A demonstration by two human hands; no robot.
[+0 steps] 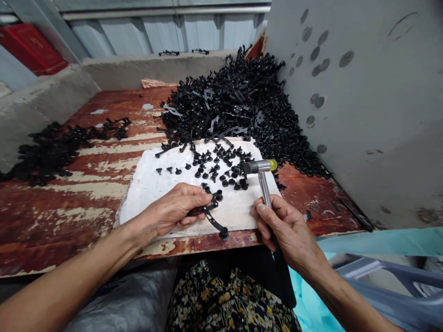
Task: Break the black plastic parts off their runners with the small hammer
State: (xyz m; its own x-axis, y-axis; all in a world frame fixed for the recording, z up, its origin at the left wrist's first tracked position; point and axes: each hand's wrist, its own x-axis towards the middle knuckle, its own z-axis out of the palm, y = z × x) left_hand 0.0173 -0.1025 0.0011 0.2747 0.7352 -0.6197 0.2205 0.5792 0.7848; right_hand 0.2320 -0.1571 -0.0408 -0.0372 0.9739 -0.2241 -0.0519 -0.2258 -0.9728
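Note:
Above the near edge of a white cloth, my left hand pinches a black bracket with curved arms and round ends. One arm points down toward me, ending in a round foot. My right hand is wrapped around the handle of a small mallet, its head up. The mallet has a metal middle, one dark grey face and one yellow face. Past both hands, many small black plugs with round heads and short stems lie scattered on the cloth. The fingertips of my left hand partly hide the bracket.
A large heap of black parts rises behind the cloth, against a grey panel. Another pile of black pieces lies at the left of the worn red-brown table. A low concrete ledge runs along the back.

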